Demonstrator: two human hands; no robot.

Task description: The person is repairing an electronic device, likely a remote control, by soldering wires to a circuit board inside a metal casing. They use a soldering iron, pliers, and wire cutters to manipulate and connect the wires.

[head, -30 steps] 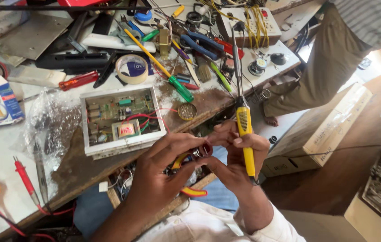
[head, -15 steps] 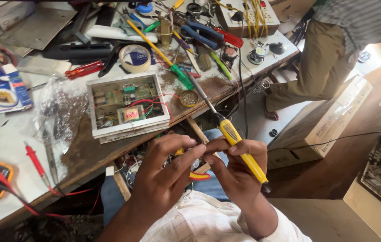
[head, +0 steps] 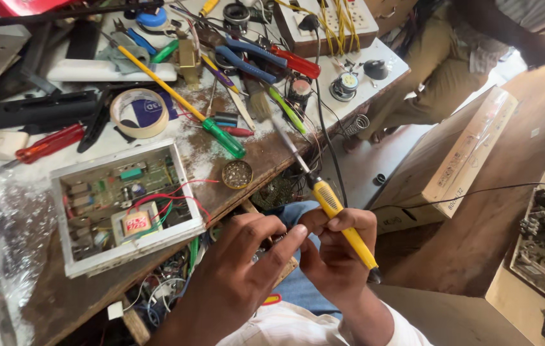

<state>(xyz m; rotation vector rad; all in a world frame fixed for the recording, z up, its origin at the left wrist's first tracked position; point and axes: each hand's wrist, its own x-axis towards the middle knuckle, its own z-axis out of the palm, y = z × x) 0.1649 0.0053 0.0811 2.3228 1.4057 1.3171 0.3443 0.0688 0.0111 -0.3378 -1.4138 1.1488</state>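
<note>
Yellow-handled soldering iron (head: 340,218) lies gripped in the right hand (head: 336,256), fingers wrapped around its handle, tip slanting up toward the bench. The left hand (head: 240,269) pinches closed on something small just beside that grip; what it is cannot be told. Up and left of the hands sits one open white box (head: 125,205) holding a circuit board with an orange-labelled part. Between box and iron lies one small round tin (head: 237,174). Farther up are one tape roll (head: 139,113) and one green-handled screwdriver (head: 224,138). Right of the grip leans a long cardboard package (head: 471,154).
</note>
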